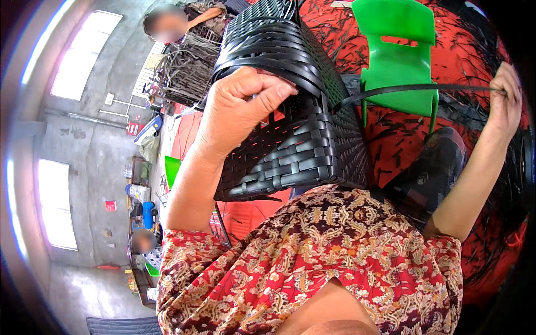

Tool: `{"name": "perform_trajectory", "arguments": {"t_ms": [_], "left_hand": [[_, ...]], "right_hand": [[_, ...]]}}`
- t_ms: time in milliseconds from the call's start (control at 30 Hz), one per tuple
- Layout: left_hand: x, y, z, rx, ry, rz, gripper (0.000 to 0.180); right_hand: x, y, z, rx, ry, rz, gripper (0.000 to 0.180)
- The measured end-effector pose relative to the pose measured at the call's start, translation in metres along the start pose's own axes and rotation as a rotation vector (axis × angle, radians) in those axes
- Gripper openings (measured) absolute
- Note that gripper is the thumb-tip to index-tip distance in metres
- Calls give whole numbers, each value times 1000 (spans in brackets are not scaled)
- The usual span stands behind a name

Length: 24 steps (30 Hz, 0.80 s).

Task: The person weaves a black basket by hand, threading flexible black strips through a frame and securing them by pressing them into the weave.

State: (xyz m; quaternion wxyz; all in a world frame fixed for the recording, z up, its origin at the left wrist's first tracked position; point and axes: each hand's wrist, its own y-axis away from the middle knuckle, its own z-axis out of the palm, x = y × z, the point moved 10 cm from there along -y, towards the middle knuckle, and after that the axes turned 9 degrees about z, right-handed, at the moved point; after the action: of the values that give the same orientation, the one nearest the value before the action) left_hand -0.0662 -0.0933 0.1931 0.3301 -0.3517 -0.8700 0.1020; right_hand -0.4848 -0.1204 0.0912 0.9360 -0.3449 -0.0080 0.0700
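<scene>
In front of me stands a half-woven piece of black furniture [301, 151] made of flat, glossy strips, its lower panel in a tight checker weave. Over its upper part bends a bundle of loose-lying black strips [268, 47]. My left hand [245, 103] is closed at the lower edge of this bundle, thumb pressed against the curled index finger; the other fingertips are hidden. Far out to the right, my right hand [505, 97] is closed on one long black strip [413, 88]. That strip runs in a shallow arc from the furniture's right side to my fingers.
A green plastic chair [399, 61] stands beyond the held strip. Black strip scraps litter the red floor [385, 151]. At the far left a person [167, 25] sits by a pile of grey-brown strips [187, 70]; another person [144, 241] is further back near shelves.
</scene>
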Motion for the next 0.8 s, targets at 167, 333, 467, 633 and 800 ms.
{"name": "perform_trajectory", "arguments": {"t_ms": [167,333,467,633,800], "left_hand": [[-1,-5,11,-20,-8,93,15],[-3,-10,25,-219,35,126,15],[-5,-17,28,-330,-48,28,15],[11,-18,26,-236,27,212,15],[12,-18,25,-194,6,195,13]], "right_hand": [[55,9,21,328,944,-46,39],[161,2,44,350,1553,302,18],[208,-5,43,278,1442,580,23],[234,-13,44,299,1388,662,27],[257,-21,38,256,1362,827,29]]}}
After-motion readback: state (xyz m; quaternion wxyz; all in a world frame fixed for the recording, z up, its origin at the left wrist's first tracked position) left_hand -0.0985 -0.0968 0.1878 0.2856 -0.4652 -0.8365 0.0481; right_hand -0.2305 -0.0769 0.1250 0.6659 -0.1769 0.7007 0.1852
